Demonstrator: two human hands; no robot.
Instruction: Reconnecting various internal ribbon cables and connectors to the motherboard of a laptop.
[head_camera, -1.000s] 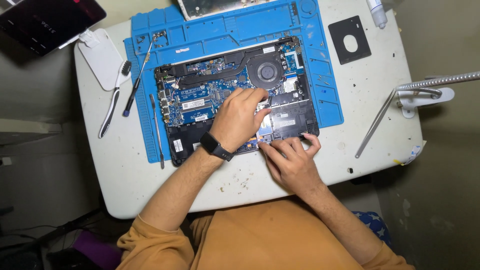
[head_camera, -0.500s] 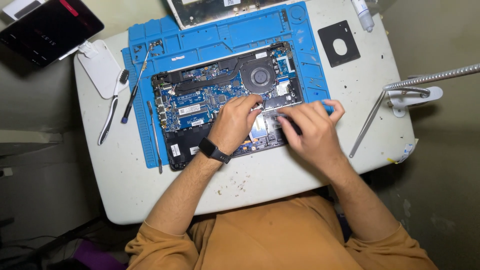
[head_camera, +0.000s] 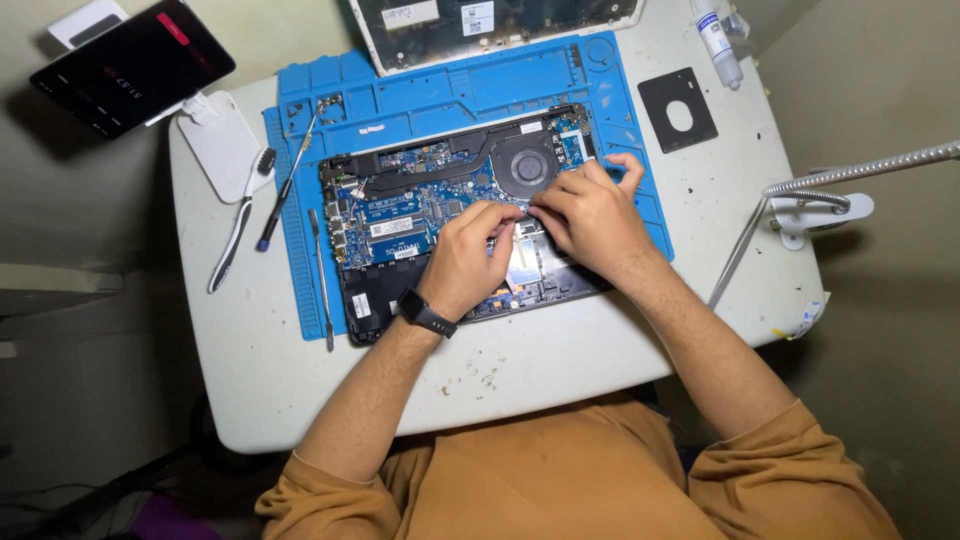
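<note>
**Laptop: base opened, hands working at centre of board**

Laptop (head_camera: 440, 215) lies bottom-up on the blue mat (head_camera: 420, 95), at the middle of the white table (head_camera: 560, 360). Its bottom cover (head_camera: 490, 25) is already off and rests at the far edge of the mat. The board, heat pipe and fan (head_camera: 527, 165) are exposed and appear in place. No removed parts show beside the chassis, so the work inside looks to be at an early or middle stage; what has been loosened cannot be told.

Left of the laptop, all untouched: a brush (head_camera: 238, 222), a screwdriver (head_camera: 288, 190) and a thin metal pry tool (head_camera: 320, 275).

Left hand (head_camera: 465, 262), with a black watch (head_camera: 428, 313) on the wrist, rests knuckles-up on the lower half of the board. Fingers are curled, tips pressed down near the centre. Whether they pinch anything cannot be told.

Right hand (head_camera: 590, 215) meets it from the right, just below the fan. Thumb and forefinger are nearly closed, tips touching the board close to the left fingertips. Any part between them is too small to see.

Right of the mat: a black square plate (head_camera: 677, 110) and a lamp arm (head_camera: 860, 170).
</note>
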